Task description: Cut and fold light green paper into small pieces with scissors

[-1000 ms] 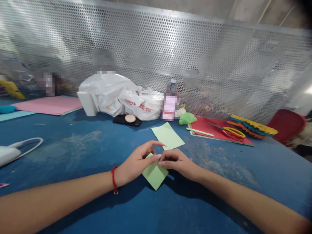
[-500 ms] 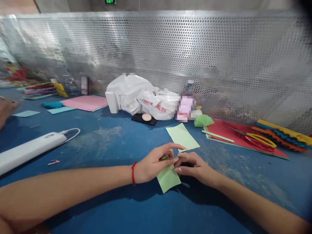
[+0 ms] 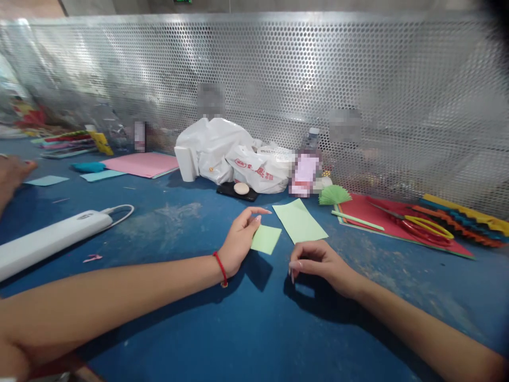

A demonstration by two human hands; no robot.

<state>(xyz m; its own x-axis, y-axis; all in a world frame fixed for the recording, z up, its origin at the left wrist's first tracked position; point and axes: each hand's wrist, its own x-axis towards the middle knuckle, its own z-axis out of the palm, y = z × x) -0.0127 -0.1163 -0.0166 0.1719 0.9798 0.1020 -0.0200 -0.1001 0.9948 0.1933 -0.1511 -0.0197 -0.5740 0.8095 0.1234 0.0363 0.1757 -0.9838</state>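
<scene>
My left hand [image 3: 237, 239], with a red cord bracelet [image 3: 220, 269] at the wrist, pinches a small folded piece of light green paper [image 3: 267, 240] between thumb and fingers, just above the table. Its index finger stretches out past the paper. To the right, my right hand [image 3: 318, 262] hovers apart from that paper, its fingers curled down and the thumb tip close to them, with nothing visible in the grip. Just beyond it, another light green sheet [image 3: 301, 220] lies flat on the blue table [image 3: 222, 329].
A green paper fan [image 3: 334, 195], red sheets [image 3: 358, 204] and scissors [image 3: 421, 225] lie at right. White plastic bags [image 3: 214, 140] and a phone [image 3: 305, 174] stand by the perforated metal screen [image 3: 270, 69]. A white power bank [image 3: 55, 236] and another person's hand [image 3: 15, 172] are at left.
My hands have come apart. The left one has lifted the folded green paper away and turned it; the right one has let go of it and stays low over the table.
</scene>
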